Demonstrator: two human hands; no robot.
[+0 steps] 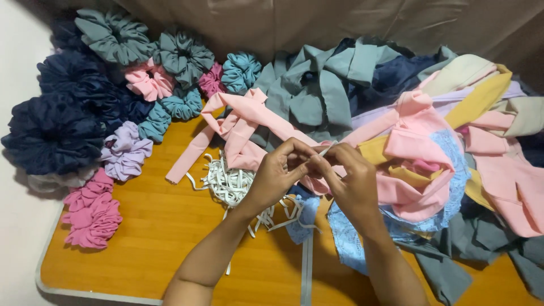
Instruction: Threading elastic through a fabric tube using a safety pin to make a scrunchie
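Note:
My left hand (277, 173) and my right hand (351, 178) meet over the middle of the wooden table (153, 238), fingertips pinched together on a thin white elastic strip (324, 151) and the end of a pink fabric strip (249, 122). The pink strip trails up and left from my hands. Just under my left hand lies a loose heap of white elastic pieces (226, 182). Blue lace fabric (345, 238) lies beneath my right wrist.
Several finished scrunchies lie at the left: navy (51, 133), grey-green (113, 37), pink (148, 80), lilac (126, 152) and magenta (92, 215). A pile of grey, pink, yellow and cream fabric strips (430, 130) covers the right side. The table's metal rim (42, 272) is near left.

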